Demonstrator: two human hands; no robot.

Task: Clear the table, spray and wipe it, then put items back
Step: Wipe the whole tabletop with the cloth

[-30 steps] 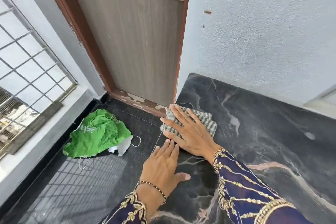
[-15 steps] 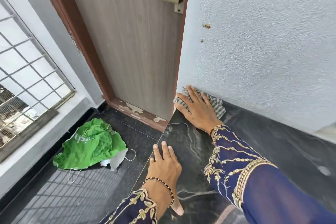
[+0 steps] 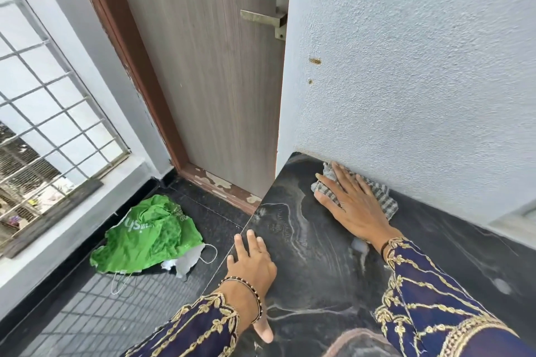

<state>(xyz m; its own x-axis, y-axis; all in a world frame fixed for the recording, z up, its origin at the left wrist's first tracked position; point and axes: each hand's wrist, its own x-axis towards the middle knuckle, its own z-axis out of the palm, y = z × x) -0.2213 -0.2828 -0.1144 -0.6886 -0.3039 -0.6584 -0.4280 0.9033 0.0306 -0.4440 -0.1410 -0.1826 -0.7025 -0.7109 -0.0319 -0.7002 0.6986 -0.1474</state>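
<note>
The table is a black marble slab with pale veins, set against a textured grey wall. My right hand lies flat with straight fingers on a grey-and-white striped cloth, pressing it onto the slab right at the foot of the wall. Most of the cloth is hidden under the palm. My left hand rests flat on the slab's left edge, fingers straight, holding nothing. Faint wet streaks show on the stone below the cloth.
A crumpled green plastic bag lies on the dark floor left of the slab. A brown wooden door with a metal handle stands behind. A barred window fills the left side.
My right hand slid the cloth from the slab's left edge up to the wall, then right along the wall. My left hand stayed on the left edge.
</note>
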